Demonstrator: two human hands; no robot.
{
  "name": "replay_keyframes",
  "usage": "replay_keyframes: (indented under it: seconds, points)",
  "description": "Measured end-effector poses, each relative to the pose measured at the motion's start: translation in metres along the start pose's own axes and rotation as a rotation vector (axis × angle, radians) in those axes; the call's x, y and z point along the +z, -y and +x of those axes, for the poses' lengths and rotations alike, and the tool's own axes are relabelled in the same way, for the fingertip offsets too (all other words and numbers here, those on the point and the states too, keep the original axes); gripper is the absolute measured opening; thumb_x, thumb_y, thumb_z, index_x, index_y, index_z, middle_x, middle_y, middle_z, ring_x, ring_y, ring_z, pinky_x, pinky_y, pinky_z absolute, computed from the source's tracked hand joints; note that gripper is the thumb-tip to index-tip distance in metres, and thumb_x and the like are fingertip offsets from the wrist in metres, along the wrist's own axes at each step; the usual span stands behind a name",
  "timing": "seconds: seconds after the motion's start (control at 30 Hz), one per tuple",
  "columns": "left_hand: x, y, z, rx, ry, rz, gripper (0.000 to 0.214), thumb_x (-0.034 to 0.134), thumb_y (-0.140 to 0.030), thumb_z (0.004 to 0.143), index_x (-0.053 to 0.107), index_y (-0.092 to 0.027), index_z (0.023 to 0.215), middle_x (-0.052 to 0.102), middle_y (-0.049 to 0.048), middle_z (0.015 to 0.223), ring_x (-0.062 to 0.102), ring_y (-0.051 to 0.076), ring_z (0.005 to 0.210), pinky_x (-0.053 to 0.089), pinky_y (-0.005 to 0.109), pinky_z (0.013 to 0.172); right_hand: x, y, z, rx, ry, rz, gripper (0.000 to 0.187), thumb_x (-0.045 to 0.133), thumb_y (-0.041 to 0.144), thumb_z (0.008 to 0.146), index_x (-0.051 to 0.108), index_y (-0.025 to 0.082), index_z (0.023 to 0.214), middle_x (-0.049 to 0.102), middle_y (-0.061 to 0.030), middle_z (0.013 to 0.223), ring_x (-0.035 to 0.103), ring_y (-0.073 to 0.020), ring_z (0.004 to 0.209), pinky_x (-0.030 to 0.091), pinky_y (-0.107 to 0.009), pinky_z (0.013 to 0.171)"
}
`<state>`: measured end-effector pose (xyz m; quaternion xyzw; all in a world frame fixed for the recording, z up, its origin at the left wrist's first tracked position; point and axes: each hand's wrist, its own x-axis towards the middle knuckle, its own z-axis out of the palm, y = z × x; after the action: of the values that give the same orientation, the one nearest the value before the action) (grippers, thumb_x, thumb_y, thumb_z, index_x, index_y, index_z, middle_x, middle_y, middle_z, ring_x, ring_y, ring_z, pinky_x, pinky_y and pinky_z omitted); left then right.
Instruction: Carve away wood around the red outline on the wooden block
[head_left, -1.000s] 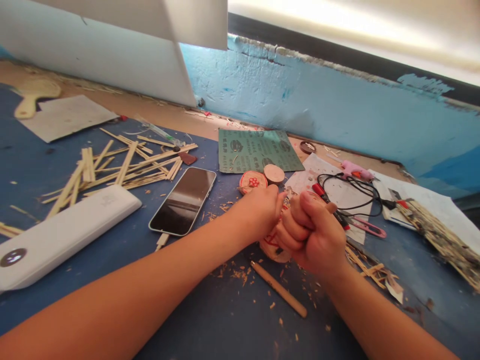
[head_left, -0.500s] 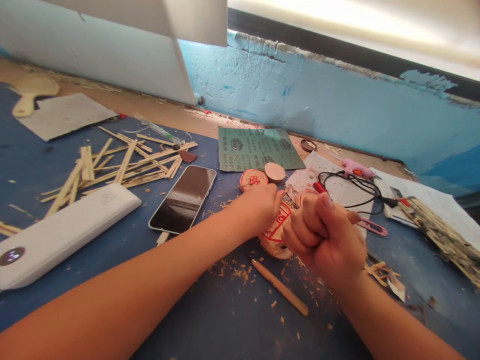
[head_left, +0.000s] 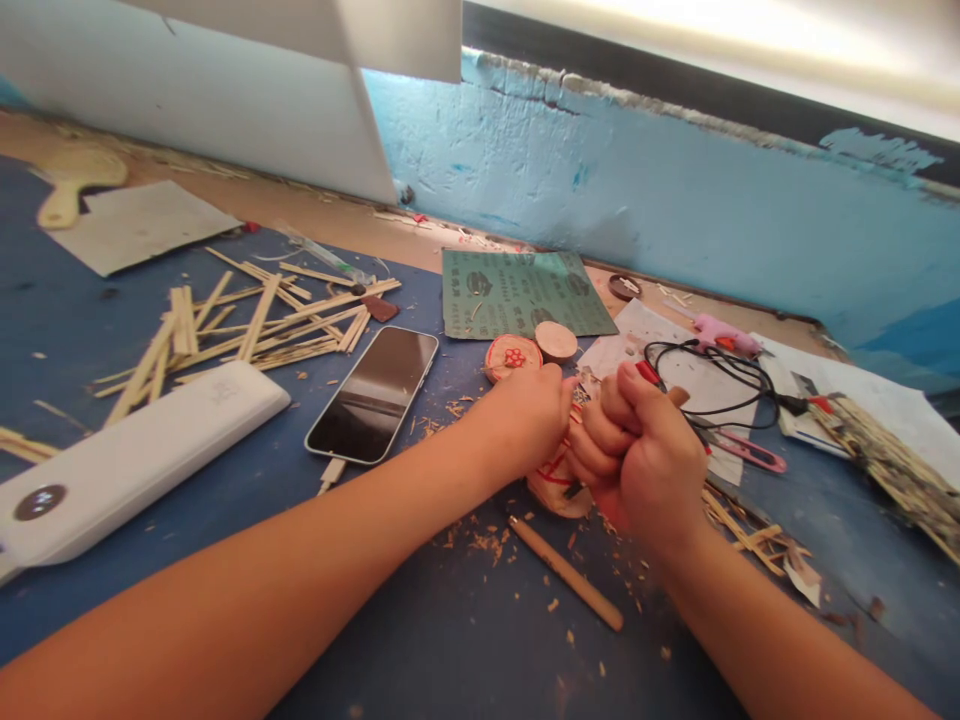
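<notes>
We see the left hand (head_left: 525, 425) grasping a wooden piece (head_left: 553, 485) with red markings, near the middle of the counter (head_left: 420, 620). The right hand (head_left: 646, 462) is clenched in a fist against that piece. A wooden stick (head_left: 568, 573) lies just beside them, toward the near edge.

Bare blue tabletop (head_left: 450, 650) lies open between the forearms, crossed only by a thin wooden dowel (head_left: 568, 573) and shavings. Left of the left hand (head_left: 525, 420), a phone (head_left: 373, 394) and a white power bank (head_left: 135, 455) block the way. Beyond the right hand (head_left: 645, 460), black cable (head_left: 720, 375) and splintered scraps (head_left: 750, 535) crowd the surface.
</notes>
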<state>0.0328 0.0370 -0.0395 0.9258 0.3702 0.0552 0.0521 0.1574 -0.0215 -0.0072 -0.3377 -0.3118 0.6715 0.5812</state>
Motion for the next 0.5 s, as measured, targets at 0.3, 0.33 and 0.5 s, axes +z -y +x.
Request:
replay_keyframes:
  seconds: [0.3, 0.33, 0.5]
  points:
    - [-0.005, 0.002, 0.001, 0.014, 0.025, 0.038, 0.04, 0.028, -0.017, 0.111, 0.064, -0.008, 0.125, 0.07, 0.0157, 0.1, 0.067, 0.027, 0.085, 0.038, 0.035, 0.063, -0.009, 0.008, 0.002, 0.157, 0.19, 0.084, 0.057, 0.057, 0.042, 0.103, 0.025, 0.024, 0.059, 0.015, 0.0108, 0.049, 0.007, -0.0072, 0.038, 0.014, -0.02, 0.035]
    - [-0.005, 0.002, 0.001, -0.007, 0.017, 0.032, 0.041, 0.026, -0.018, 0.112, 0.065, -0.008, 0.124, 0.07, 0.0152, 0.1, 0.067, 0.026, 0.083, 0.039, 0.034, 0.063, -0.009, 0.009, 0.001, 0.153, 0.181, 0.085, 0.056, 0.054, 0.042, 0.104, 0.026, 0.024, 0.059, 0.015, 0.0107, 0.049, 0.007, -0.0075, 0.038, 0.013, -0.021, 0.034]
    - [-0.007, -0.001, 0.003, -0.109, -0.035, -0.004, 0.044, 0.025, -0.023, 0.114, 0.066, -0.008, 0.111, 0.07, 0.0133, 0.095, 0.067, 0.023, 0.079, 0.043, 0.035, 0.066, -0.006, 0.012, -0.006, -0.018, 0.109, 0.007, 0.056, 0.053, 0.045, 0.106, 0.031, 0.023, 0.059, 0.017, 0.0093, 0.049, 0.013, -0.0088, 0.039, 0.017, -0.024, 0.037]
